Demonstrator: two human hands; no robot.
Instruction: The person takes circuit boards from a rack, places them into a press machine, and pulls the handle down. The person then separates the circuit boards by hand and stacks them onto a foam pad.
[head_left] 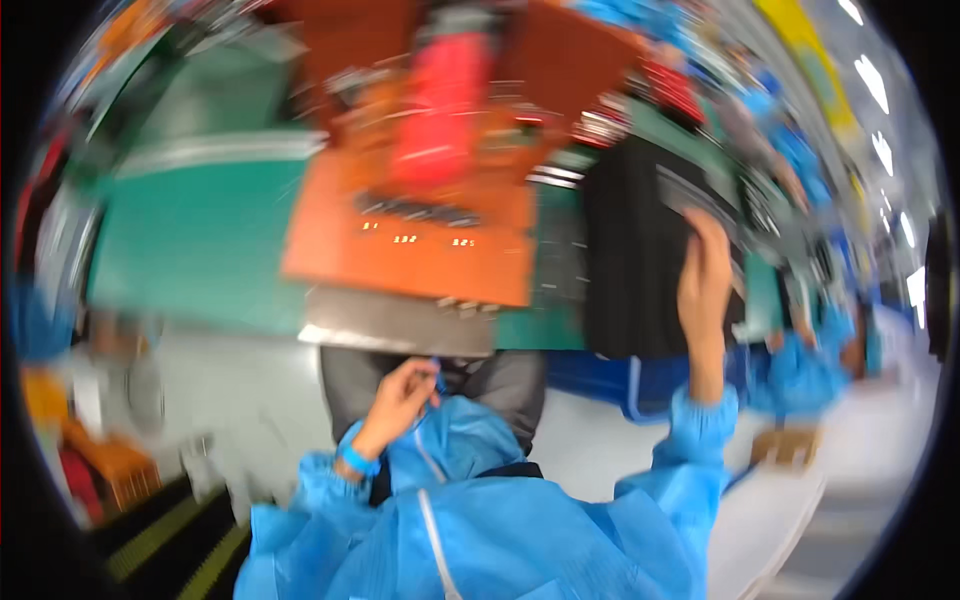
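The picture is blurred by motion. My left hand [400, 395] is curled close to my chest, its fingers pinching the blue zipper pull of my light blue smock [470, 520]. My right hand [705, 275] is raised at the right, its fingers lying on the edge of a large black flat panel [630, 260] that stands on the green bench [200, 240]. An orange fixture [420, 240] with a red part on top sits in front of me at the bench's middle.
A grey plate [400, 325] juts out under the orange fixture at the bench's front edge. Orange crates [110, 465] stand on the floor at the lower left. A person in a blue smock [810, 370] is at the right.
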